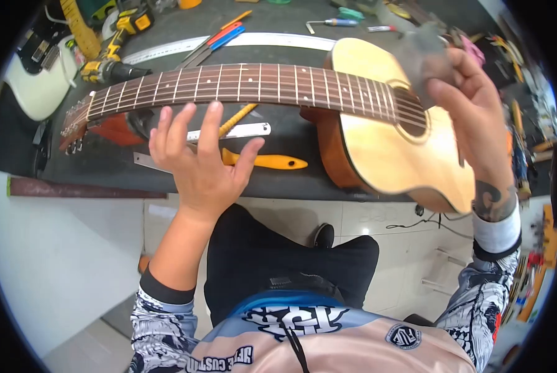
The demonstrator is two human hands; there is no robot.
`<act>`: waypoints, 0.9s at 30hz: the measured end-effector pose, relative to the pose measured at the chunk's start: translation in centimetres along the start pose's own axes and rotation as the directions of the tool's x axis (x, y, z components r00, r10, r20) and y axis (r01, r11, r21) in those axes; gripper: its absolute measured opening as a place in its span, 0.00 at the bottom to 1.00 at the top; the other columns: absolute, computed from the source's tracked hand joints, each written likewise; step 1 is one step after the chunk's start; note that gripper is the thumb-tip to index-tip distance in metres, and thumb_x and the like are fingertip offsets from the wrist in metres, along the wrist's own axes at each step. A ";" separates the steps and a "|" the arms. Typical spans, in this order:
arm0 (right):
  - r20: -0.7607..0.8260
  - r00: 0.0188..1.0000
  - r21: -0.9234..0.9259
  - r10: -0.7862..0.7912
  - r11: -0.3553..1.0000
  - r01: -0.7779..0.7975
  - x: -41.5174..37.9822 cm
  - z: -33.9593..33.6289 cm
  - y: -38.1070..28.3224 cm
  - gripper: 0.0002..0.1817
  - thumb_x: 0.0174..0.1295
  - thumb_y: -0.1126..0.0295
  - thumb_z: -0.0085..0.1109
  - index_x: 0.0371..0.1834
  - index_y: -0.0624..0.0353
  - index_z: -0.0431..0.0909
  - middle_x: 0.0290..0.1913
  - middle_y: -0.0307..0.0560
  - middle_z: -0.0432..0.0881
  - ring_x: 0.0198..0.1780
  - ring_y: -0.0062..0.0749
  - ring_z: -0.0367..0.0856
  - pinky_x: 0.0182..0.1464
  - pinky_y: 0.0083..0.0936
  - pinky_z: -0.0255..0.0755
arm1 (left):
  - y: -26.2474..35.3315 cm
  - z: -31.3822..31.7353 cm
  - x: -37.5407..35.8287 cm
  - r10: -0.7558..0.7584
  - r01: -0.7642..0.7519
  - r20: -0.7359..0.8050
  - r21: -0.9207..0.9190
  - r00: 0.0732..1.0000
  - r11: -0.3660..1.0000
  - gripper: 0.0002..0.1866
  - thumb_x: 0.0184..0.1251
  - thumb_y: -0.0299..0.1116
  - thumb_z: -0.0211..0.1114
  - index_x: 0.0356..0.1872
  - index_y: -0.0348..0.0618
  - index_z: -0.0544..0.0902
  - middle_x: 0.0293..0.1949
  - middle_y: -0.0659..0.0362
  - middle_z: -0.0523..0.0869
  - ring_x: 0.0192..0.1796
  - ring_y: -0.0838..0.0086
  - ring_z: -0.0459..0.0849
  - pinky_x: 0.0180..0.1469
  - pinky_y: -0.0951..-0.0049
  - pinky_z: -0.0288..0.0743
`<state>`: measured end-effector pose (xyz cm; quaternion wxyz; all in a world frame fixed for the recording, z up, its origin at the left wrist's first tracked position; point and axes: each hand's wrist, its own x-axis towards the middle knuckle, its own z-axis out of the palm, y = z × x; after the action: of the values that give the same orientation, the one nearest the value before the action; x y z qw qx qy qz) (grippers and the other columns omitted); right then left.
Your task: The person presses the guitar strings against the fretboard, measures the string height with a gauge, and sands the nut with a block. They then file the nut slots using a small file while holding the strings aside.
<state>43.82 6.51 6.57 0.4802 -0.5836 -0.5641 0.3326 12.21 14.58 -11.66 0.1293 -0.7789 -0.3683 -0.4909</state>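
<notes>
Our printed shirt (365, 348) lies nearest the camera, with our black trousers (272, 248) and one dark shoe (323, 235) showing beyond it, on the near side of the guitar (378, 152). We see the guitar lying face up across the dark bench (359, 194), its body to the right and its neck (229, 84) reaching left. Our left hand (201, 168) is wide, fingers spread and thumb out to the side, palm down by the near edge of the guitar's neck; we cannot tell whether the fingertips touch it. Our right hand (471, 105) is closed, pinching a blurred gray sheet (423, 62) between thumb and fingers over the guitar's body, close to the sound hole (412, 112). We cannot tell what the sheet is made of, or whether it touches the wood.

On the near side of the guitar's neck we have a metal ruler (250, 130), a yellow stick (238, 120) and a yellow handle (272, 161), all just beside our left hand. Under the head end of the guitar sits a reddish block (120, 128). Beyond the neck lie a long pale ruler (278, 41) and tools with a red handle (224, 31) and a blue handle (227, 37). Past the guitar's head end, we see a yellow and black drill (104, 69) and a white curved body (33, 90).
</notes>
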 end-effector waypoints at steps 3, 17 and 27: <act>0.066 0.994 -0.055 0.091 0.995 -0.087 0.8 -2.0 -0.5 0.14 0.68 0.78 0.62 0.54 0.64 0.73 0.43 0.36 0.82 0.46 0.15 0.79 0.52 0.15 0.71 | -0.6 -0.5 -1.5 0.045 -0.046 0.021 0.013 0.999 0.999 0.37 0.62 0.58 0.74 0.68 0.54 0.74 0.67 0.50 0.68 0.76 0.48 0.59 0.76 0.45 0.45; 0.239 0.942 -0.215 -0.237 0.933 0.289 2.9 5.0 0.7 0.31 0.67 0.85 0.63 0.72 0.69 0.64 0.55 0.53 0.86 0.54 0.26 0.85 0.57 0.19 0.77 | 0.3 -2.1 0.0 0.056 -0.077 0.202 0.098 0.978 0.992 0.38 0.63 0.58 0.73 0.71 0.52 0.76 0.75 0.46 0.61 0.78 0.41 0.56 0.77 0.41 0.54; 0.327 0.874 -0.533 -0.359 0.694 0.484 2.5 7.8 -2.0 0.25 0.69 0.80 0.64 0.67 0.72 0.67 0.40 0.48 0.86 0.38 0.18 0.83 0.39 0.16 0.75 | 0.0 -1.0 0.7 0.114 -0.114 0.006 0.132 0.993 0.985 0.35 0.64 0.52 0.74 0.72 0.59 0.77 0.76 0.51 0.64 0.79 0.49 0.58 0.79 0.50 0.52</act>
<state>36.27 10.20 6.35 0.2753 -0.5230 -0.8033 0.0731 11.73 14.36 -10.59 0.2089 -0.7880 -0.3546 -0.4580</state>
